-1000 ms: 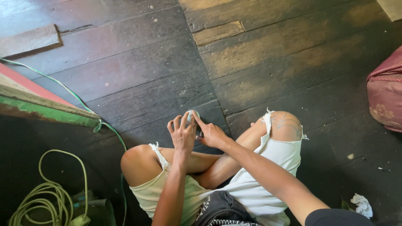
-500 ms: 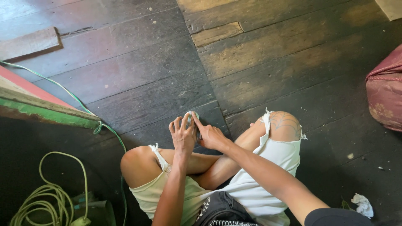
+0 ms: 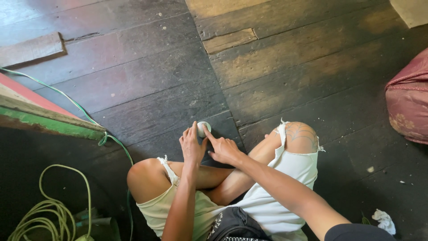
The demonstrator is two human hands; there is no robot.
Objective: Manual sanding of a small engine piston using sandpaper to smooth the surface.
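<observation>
I sit cross-legged on a dark wooden plank floor [image 3: 169, 76], knees bare, in light torn shorts. In front of my shins my two hands meet on a small round white object [image 3: 203, 128]. My left hand [image 3: 191, 146] grips it from the left with fingers curled round it. My right hand [image 3: 224, 149] touches it from the right, its forefinger stretched up onto the object. Most of the object is hidden by the fingers, so its kind cannot be told.
A green cord [image 3: 76, 105] runs across the floor to a coil [image 3: 49, 209] at the lower left. A painted red and green board edge [image 3: 40, 118] lies left. A pink patterned cushion [image 3: 408, 98] sits right. A crumpled white scrap [image 3: 384, 221] lies lower right.
Both hands have stayed on the small white object; the fingers shifted slightly, the right forefinger now reaching up onto it. Legs and cord have not moved.
</observation>
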